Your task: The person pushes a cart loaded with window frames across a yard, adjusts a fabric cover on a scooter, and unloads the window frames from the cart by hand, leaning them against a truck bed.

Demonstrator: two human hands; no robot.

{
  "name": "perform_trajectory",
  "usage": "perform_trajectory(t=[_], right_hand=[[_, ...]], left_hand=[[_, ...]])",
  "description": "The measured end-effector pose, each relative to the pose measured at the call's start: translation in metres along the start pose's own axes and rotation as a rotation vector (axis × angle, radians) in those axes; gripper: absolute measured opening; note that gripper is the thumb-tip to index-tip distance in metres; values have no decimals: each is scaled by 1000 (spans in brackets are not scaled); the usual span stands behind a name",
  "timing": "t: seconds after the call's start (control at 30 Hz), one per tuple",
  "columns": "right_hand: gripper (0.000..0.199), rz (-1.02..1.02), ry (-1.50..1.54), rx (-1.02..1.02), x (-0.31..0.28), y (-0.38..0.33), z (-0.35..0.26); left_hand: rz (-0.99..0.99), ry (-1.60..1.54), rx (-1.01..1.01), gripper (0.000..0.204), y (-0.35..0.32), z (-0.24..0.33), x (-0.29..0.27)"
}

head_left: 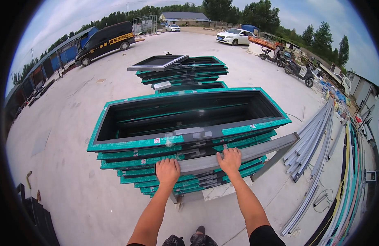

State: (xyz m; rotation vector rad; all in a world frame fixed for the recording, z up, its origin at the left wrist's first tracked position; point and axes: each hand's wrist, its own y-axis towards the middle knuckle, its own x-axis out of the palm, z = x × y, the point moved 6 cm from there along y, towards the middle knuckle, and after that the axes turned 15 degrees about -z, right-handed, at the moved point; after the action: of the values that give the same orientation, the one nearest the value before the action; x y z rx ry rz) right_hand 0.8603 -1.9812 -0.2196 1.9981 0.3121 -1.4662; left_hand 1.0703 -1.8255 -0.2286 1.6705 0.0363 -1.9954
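Observation:
My left hand (pixel 168 171) is closed over the left end of a grey metal bar (pixel 268 150). Farther right along the same bar, my right hand (pixel 230 160) is closed with its fingers over the top. The bar joins upright posts at both ends, like the push handle of a cart. Just beyond it lies a tall stack of dark rectangular window frames (pixel 128 141), their edges covered in green film. The stack's lower part is partly hidden by the bar and my hands.
A second frame stack (pixel 216 60) stands behind, with a loose grey frame (pixel 156 62) on top. Long metal profiles (pixel 310 139) lie on the right. A black van (pixel 107 43), a white car (pixel 233 36) and scooters (pixel 300 71) stand farther off on the concrete yard.

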Motion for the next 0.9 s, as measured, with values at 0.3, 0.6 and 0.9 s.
perform_trajectory(t=[0.3,0.6,0.9], right_hand=[[34,-10,-47,4,-18,9,73],[28,-33,-93,80,-24,-21,185],[27,-30,-48,111,-34,-25,187]], left_hand=[[48,-27,32,28,19,69,19],[-94,-17,146,25,-5,145,52],[-114,-131,142,25,-2,141,55]])
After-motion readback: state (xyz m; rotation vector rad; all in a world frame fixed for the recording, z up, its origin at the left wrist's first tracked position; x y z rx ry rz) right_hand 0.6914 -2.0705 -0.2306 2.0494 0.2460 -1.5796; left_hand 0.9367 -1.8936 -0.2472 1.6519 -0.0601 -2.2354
